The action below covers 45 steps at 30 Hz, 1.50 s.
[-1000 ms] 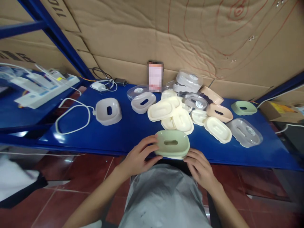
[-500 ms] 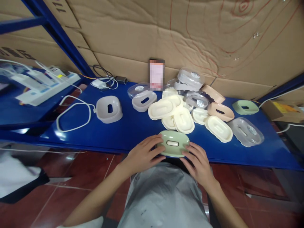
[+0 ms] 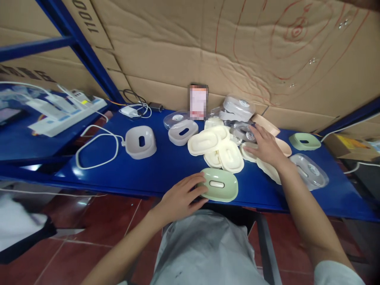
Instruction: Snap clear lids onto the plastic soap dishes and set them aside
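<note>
A pale green oval soap dish (image 3: pixel 220 184) with a slot in its middle lies at the near edge of the blue table (image 3: pixel 166 166). My left hand (image 3: pixel 182 196) rests against its left side, fingers curled on the rim. My right hand (image 3: pixel 265 145) is stretched out over the pile behind it, fingers spread above a clear lid (image 3: pixel 242 130) and a cream tray (image 3: pixel 248 150), holding nothing. Several cream oval trays (image 3: pixel 216 144) lie heaped just left of that hand.
A grey dish (image 3: pixel 140 141) with a white cable loop (image 3: pixel 96 150) sits at left. Further right lie a clear lid (image 3: pixel 310 170) and another green dish (image 3: pixel 304 141). A phone (image 3: pixel 198 101) leans on the cardboard wall. Power strips (image 3: pixel 63 109) lie on the left shelf.
My right hand let go of the green dish and reached forward over the pile. The green dish now lies on the table edge under my left hand.
</note>
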Available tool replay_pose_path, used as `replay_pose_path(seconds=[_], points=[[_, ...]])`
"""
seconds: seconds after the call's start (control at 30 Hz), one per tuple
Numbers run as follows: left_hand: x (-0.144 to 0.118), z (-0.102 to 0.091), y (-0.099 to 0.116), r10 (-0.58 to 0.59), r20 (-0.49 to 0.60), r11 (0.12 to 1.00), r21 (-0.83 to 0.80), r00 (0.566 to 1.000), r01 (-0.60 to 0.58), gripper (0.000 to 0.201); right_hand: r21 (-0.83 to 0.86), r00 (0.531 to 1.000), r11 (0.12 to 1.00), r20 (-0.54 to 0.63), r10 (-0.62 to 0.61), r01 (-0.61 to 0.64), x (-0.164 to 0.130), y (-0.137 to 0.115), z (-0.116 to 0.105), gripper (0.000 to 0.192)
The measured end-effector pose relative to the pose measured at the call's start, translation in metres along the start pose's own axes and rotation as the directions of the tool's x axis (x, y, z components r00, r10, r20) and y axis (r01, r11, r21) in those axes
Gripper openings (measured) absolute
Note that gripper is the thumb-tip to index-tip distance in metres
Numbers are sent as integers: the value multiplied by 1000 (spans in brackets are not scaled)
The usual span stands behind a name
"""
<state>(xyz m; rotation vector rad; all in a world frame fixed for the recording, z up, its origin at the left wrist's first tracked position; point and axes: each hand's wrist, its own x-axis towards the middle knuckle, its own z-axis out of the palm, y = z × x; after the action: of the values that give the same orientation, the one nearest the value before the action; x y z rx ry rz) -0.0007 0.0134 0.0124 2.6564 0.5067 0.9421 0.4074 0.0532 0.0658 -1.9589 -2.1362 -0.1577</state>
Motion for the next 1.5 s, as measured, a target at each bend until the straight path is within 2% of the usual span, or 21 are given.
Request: replay_pose_path(seconds=[0.1, 0.2, 0.3, 0.37, 0.43, 0.5, 0.6, 0.8, 1.03, 1.17, 1.3, 1.4, 1.5], points=[[-1, 0, 0, 0, 8, 1000, 12, 1000, 0, 19, 35, 1000, 999, -19, -23, 23, 10, 9, 5, 81], [-2, 0, 0, -18, -5, 1000, 12, 1000, 18, 21, 99, 986, 991, -146, -79, 94, -6, -2, -9, 76], [-4, 0, 1, -104, -32, 995, -13, 994, 103, 42, 159, 968, 978, -233, -97, 136, -44, -39, -27, 73], [-5, -1, 1, -171, -19, 984, -59, 985, 170, 63, 228, 965, 953, -217, -148, 198, -75, -75, -30, 68], [-5, -1, 0, -204, 6, 974, -105, 979, 203, 81, 264, 961, 927, -153, -231, 265, -102, -111, -23, 69], [-5, -1, -1, -213, 30, 966, -140, 977, 215, 91, 273, 951, 912, -139, -277, 306, -120, -140, -11, 69], [-5, 0, -3, -230, 62, 956, -174, 971, 237, 93, 259, 943, 910, -160, -291, 325, -125, -163, 4, 71], [-4, 1, -6, -282, 110, 936, -185, 953, 299, 90, 268, 935, 900, -190, -300, 343, -113, -161, 15, 71], [-1, -3, -3, -251, 166, 952, -139, 954, 274, 83, 228, 920, 911, -276, -279, 345, -123, -157, 25, 74], [-3, -2, -5, -232, 174, 957, -133, 957, 256, 76, 252, 937, 908, -198, -289, 333, -127, -156, 20, 81], [-3, -1, -6, -225, 178, 960, -130, 958, 249, 80, 273, 936, 896, -146, -321, 350, -127, -151, 16, 82], [-2, -5, -5, -213, 178, 963, -129, 961, 237, 82, 240, 913, 888, -215, -346, 393, -132, -148, 15, 83], [0, -10, -2, -216, 181, 962, -132, 960, 241, 75, 152, 882, 921, -378, -282, 359, -147, -133, 10, 87]])
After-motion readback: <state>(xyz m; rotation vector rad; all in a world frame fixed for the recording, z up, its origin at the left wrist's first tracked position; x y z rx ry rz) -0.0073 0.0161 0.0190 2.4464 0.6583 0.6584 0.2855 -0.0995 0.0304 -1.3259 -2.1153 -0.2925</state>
